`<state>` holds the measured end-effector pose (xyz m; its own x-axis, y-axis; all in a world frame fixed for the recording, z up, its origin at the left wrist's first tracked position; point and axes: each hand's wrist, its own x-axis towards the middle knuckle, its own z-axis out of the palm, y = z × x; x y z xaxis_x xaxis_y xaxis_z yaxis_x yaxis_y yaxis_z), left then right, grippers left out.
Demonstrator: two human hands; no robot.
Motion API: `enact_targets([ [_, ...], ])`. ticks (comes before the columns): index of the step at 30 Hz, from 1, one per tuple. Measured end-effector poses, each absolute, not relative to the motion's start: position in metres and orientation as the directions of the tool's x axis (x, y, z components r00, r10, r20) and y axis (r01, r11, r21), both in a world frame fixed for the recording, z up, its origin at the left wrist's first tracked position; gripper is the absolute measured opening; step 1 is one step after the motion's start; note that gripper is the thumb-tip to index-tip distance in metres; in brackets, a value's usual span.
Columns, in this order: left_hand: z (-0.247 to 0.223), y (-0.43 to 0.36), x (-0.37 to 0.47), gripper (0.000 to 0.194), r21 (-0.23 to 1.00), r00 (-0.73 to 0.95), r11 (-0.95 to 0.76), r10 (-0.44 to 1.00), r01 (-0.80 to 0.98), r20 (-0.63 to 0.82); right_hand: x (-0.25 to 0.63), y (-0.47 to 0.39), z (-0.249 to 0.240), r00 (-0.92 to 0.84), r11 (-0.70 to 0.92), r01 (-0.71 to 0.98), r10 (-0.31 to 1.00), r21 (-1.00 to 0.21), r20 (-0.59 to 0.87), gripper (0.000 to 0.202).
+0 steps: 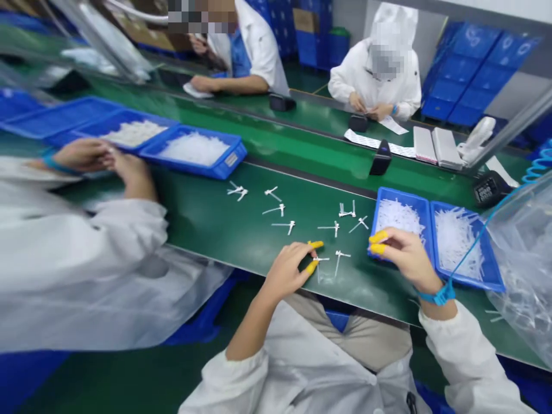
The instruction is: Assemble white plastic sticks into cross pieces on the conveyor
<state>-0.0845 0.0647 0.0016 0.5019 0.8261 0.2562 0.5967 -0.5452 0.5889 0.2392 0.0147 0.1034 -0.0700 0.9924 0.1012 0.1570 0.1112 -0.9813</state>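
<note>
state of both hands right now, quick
Left hand: open, parted around a small white piece.
Right hand: nearly closed, by a blue tray; whether it holds anything cannot be told.

No legible text, brand or number anywhere in frame. Marks noted, all too small or blurred to read:
- Left of centre: white label [232,159] on the end of a blue tray [185,167], faint dark print.
- Upper right: pale emblem [473,38] on a stacked blue box [478,47]; lettering cannot be made out.
- Right of upper centre: white strip [379,144] on the far desk, small printed marks.
- Right edge: dark device [488,190], pale markings on its face.
</note>
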Motion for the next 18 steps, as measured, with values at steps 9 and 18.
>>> enact_targets([
  [9, 0.006, 0.064, -0.084, 0.012, 0.683, 0.556, -0.522, 0.807, 0.511, 0.201, 0.156, 0.033, 0.044, -0.332, 0.243, 0.47, 0.939, -0.848, 0.085, 0.012],
  [18, 0.012, 0.064, -0.09, 0.012, 0.757, 0.593, -0.476, 0.792, 0.447, 0.148, 0.153, 0.034, 0.031, -0.427, 0.311, 0.526, 0.902, -0.792, 0.071, 0.008],
])
